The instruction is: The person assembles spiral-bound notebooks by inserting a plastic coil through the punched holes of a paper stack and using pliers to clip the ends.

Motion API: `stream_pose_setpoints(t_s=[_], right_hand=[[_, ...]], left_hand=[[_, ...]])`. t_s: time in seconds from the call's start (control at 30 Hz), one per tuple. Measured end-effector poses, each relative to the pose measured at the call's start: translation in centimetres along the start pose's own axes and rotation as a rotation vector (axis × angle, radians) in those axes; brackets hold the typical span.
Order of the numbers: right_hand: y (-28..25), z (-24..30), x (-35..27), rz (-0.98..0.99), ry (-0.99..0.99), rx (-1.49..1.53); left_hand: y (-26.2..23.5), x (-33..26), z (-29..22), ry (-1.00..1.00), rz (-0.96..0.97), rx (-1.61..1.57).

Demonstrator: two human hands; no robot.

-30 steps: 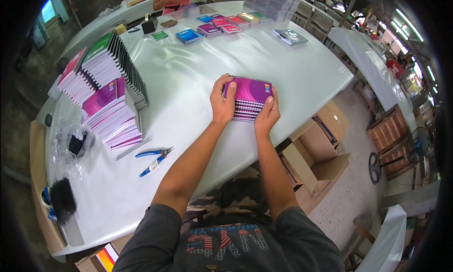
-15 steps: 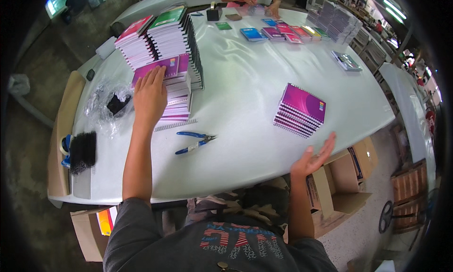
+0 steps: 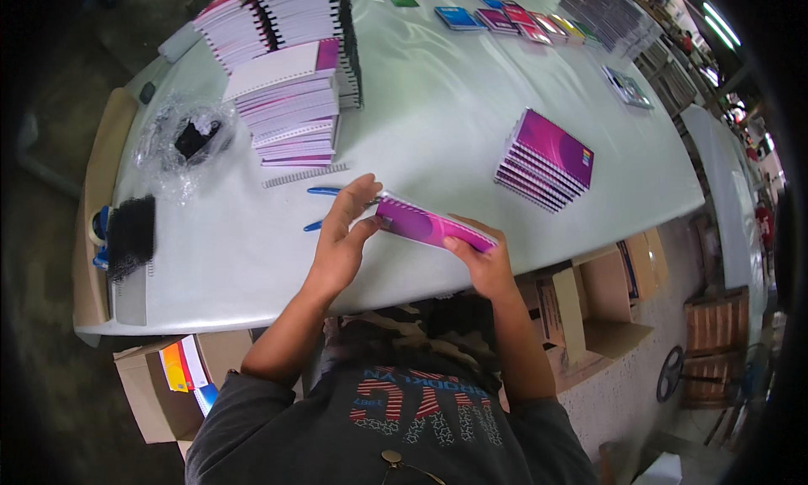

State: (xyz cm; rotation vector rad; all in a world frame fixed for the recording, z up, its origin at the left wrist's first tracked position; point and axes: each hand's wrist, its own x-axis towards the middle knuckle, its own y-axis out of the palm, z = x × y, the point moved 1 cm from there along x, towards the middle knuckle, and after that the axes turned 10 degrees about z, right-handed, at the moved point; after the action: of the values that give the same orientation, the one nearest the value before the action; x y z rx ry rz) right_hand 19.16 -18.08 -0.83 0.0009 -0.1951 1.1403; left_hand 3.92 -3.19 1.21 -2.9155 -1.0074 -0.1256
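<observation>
purple notebook (image 3: 431, 224), left of coiled stack (image 3: 545, 159). my right hand (image 3: 486, 260) grips one end; left hand (image 3: 342, 242) touching other, can't tell if pinching. probably light, bendy, kinda slick, pinch both ends.

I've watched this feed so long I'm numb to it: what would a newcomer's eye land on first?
Probably the bright purple booklet near the middle of the view, held in the right hand, with the left hand at its left end. Next, the stack of purple spiral notebooks on the table's right side, then the tall piles of books at its left.
</observation>
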Motion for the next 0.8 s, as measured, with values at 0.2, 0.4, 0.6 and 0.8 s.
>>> stream_pose_setpoints(t_s=[0.2, 0.4, 0.6, 0.8], right_hand=[[-1.5, -2.2, -0.8, 0.062, -0.092, 0.045], [-0.1, 2.4, -0.5, 0.246, -0.542, -0.336], [0.0, 4.3, -3.3, 0.079, -0.567, -0.792], [2.7, 1.9, -3.8, -0.22, -0.678, -1.135]], left_hand=[[-4.9, 3.8, -3.8, 0.59, -0.357, 0.965], [-12.9, 8.9, -7.9, 0.354, -0.265, 1.561], [-7.9, 4.8, -7.1, 0.424, -0.521, 0.605], [2.2, -1.2, -4.4, -0.191, 0.161, -0.059]])
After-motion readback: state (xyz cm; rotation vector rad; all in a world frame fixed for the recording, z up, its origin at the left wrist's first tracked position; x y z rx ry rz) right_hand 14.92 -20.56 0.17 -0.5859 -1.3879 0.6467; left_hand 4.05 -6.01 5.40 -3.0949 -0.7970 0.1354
